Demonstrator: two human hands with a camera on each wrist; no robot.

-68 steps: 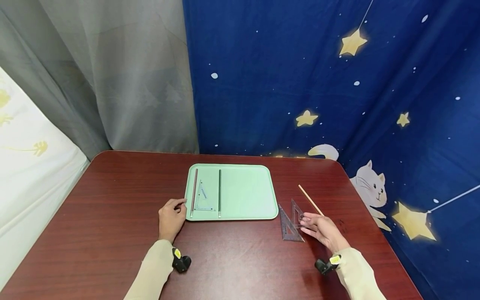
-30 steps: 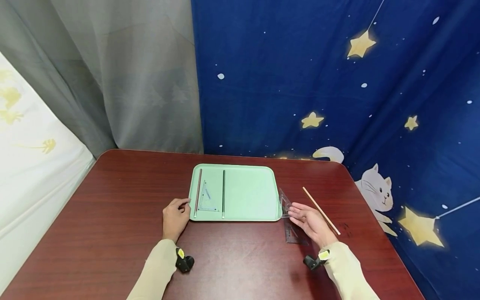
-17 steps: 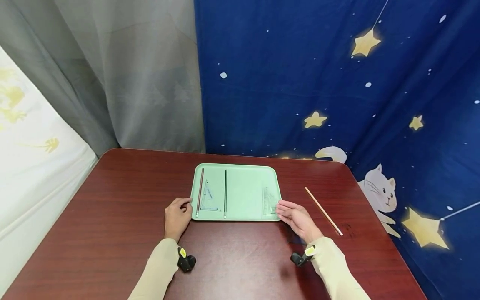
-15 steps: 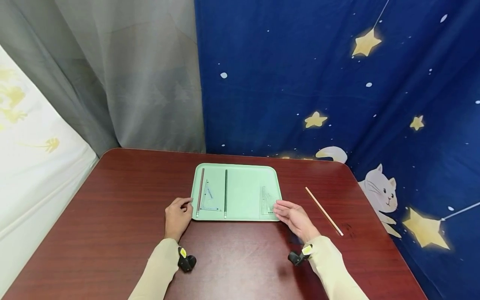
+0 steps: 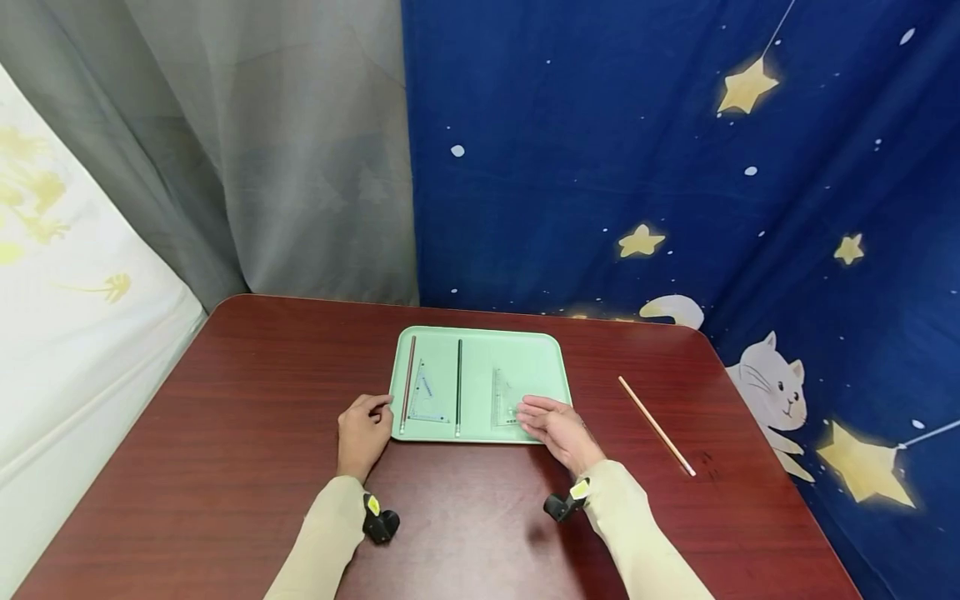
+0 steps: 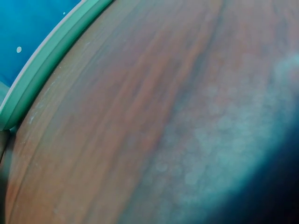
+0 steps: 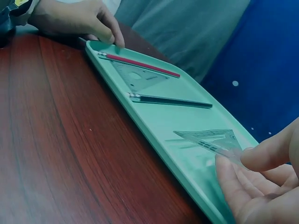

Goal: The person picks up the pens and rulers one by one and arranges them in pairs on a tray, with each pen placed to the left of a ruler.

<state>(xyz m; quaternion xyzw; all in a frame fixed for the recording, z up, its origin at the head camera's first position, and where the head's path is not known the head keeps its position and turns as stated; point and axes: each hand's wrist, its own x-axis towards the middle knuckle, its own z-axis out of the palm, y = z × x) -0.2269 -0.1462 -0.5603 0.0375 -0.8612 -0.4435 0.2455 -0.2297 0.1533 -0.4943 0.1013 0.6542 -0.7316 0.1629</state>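
Observation:
In the head view my right hand [image 5: 558,429] is above the right half of the light green tray [image 5: 480,331]. Its thumb and fingers pinch a clear set square [image 7: 212,142], tilted over the tray floor in the right wrist view. My left hand [image 5: 363,433] holds the tray's left rim near the front corner. On the tray lie a red pencil [image 5: 408,383], another clear set square [image 5: 429,404] beside it, and a dark pencil [image 5: 459,387] to the right of that.
A plain wooden pencil [image 5: 656,425] lies slantwise on the brown table [image 5: 247,400], right of the tray. Grey curtain [image 5: 322,167] and blue starry curtain [image 5: 525,208] hang behind the table.
My right hand has picked up a set square from the table and carried it left over the tray. The other set square there no longer shows. My left hand stays on the rim.

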